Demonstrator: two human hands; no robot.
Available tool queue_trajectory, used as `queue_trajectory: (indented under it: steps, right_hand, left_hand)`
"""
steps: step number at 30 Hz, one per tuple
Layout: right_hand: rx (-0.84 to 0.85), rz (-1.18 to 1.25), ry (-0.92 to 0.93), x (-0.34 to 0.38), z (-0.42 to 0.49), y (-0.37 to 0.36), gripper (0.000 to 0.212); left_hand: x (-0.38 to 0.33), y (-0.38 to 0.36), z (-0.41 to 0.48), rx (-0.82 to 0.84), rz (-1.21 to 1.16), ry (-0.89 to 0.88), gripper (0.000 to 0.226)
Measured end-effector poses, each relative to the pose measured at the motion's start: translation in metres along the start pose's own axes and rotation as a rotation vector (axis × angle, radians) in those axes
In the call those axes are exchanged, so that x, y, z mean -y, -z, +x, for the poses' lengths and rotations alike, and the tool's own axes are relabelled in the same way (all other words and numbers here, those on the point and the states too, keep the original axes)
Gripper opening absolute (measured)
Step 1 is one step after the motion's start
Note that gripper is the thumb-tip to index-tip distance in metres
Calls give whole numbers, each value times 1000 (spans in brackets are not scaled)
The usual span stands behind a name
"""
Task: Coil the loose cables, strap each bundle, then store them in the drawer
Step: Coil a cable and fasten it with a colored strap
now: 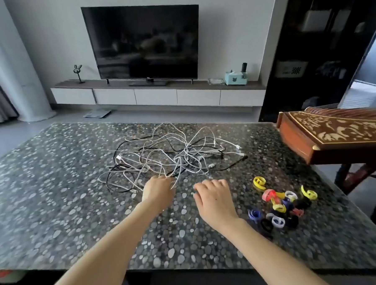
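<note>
**Hands at the cable tangle**

A tangled heap of white and black cables (172, 156) lies mid-way across the dark pebble-patterned surface (54, 193). The left hand (158, 190) reaches its near edge; whether the fingers grip a strand is unclear. The right hand (214, 199) is beside it, fingers loosely curled and empty, near a cluster of coloured looped straps (281, 205).

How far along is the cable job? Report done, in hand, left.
Done: nothing; the cables lie in one tangle on the table, straps loose beside them. In hand: left hand at the tangle's near edge; right hand holds nothing. Left: coiling, strapping, storing.
</note>
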State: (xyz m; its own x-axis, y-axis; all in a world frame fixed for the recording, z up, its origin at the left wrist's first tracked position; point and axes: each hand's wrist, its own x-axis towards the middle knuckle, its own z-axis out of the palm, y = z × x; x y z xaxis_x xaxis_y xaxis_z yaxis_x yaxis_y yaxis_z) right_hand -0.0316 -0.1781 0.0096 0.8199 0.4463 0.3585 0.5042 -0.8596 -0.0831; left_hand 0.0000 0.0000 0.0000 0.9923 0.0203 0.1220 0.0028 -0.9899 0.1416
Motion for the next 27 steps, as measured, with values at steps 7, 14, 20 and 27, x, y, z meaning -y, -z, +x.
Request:
queue_trajectory:
  steps: [7,14,20,27]
  right_hand:
    - [53,33,23,15,48,-36,52]
    - [39,166,63,15,111,-2,21]
    - [-282,169,250,36,203,122,18]
    - [-787,240,229,19,232,257,17]
  left_hand:
    - [5,-23,6,-2,-147,-11,16]
    - [26,18,-5,-114,-435,-150,10]
    - [31,78,51,-323,-763,90,10]
    - [48,157,75,-376,-1133,181,27]
